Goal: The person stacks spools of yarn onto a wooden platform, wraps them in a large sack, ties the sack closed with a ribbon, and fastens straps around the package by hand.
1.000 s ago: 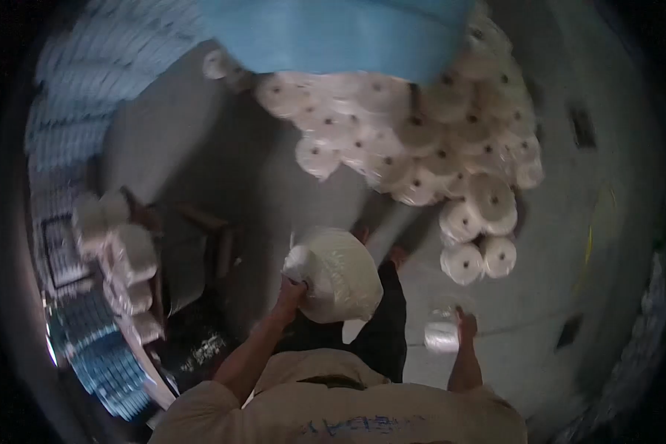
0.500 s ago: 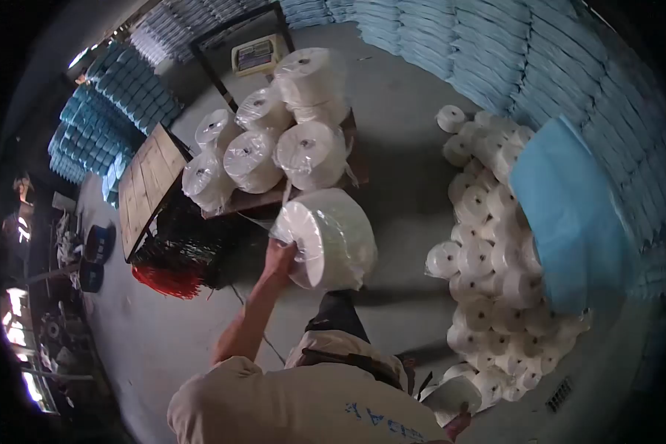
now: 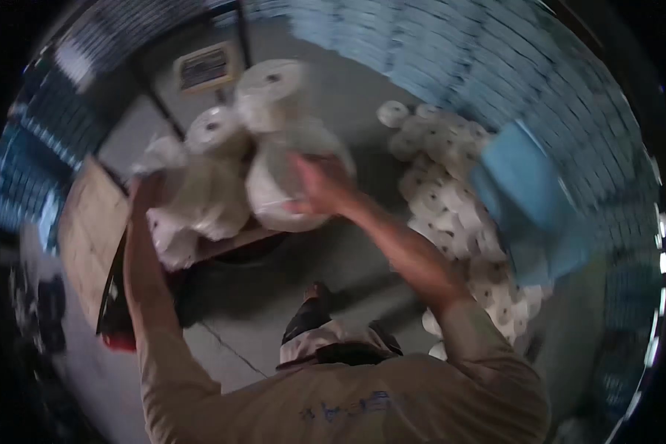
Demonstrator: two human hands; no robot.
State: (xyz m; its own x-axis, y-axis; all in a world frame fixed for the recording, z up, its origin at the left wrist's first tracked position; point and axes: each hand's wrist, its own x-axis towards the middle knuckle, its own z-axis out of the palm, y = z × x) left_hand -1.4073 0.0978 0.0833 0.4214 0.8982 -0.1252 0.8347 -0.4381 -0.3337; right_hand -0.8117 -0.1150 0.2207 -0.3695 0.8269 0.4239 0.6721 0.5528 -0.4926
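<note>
White yarn cones in clear plastic wrap stand on a low cart. My left hand is at the cart's left side, against a wrapped white cone; its fingers are blurred. Over the front right of the load, my right hand reaches with thumb and fingers apart, in front of a large white cone. Further back on the cart are another large cone and a smaller one.
A pile of white cones lies on the floor at the right, partly under a blue sheet. Stacked blue-white bundles line the back. A wooden board leans left of the cart.
The view has turned right. My left hand has moved from the carried cone to the cart's left side. My right hand has come up from low at the right to the cart's load.
</note>
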